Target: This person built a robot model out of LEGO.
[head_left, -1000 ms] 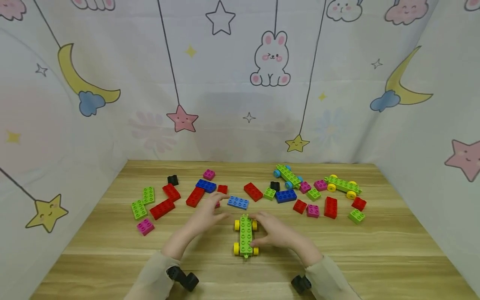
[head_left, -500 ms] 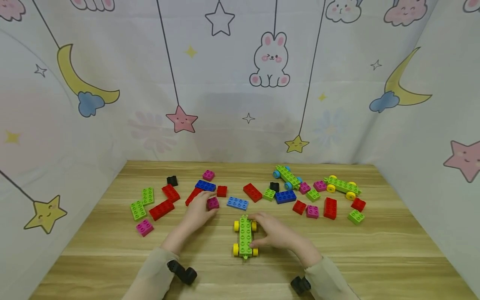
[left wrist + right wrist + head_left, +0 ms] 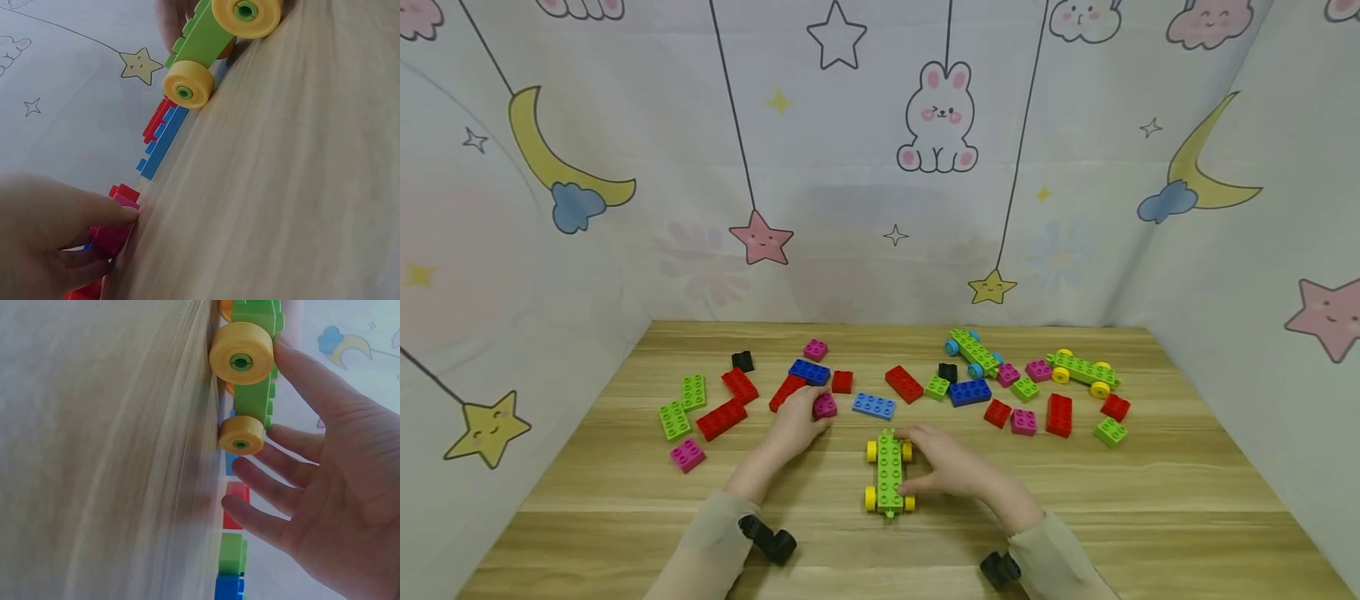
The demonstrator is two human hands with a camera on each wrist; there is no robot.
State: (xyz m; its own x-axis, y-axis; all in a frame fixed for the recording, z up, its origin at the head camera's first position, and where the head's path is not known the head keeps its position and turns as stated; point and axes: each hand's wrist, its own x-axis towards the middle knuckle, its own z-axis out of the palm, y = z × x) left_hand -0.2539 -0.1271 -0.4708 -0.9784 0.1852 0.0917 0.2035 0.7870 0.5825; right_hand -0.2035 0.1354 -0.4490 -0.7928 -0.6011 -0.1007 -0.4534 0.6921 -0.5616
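My left hand (image 3: 793, 423) pinches a small magenta brick (image 3: 825, 407) between thumb and fingers, low at the tabletop. In the left wrist view the brick (image 3: 114, 239) shows partly behind the thumb. To its right a green wheeled toy car base (image 3: 890, 473) with yellow wheels stands lengthwise before me. My right hand (image 3: 957, 468) lies along its right side, thumb tip on the studs near the close end and index finger at the far end. The right wrist view shows this hand's other fingers (image 3: 265, 522) spread loosely beside the wheels.
A light blue brick (image 3: 874, 406) lies just beyond the car base. Red bricks (image 3: 788, 393) and a dark blue brick (image 3: 809, 372) lie near my left hand. Further right are more bricks and two other green car bases (image 3: 973, 353), behind them a printed curtain (image 3: 850, 283).
My left hand has moved a little left and down onto the magenta brick, its fingers closing round it. The right hand and the car base have stayed in place.
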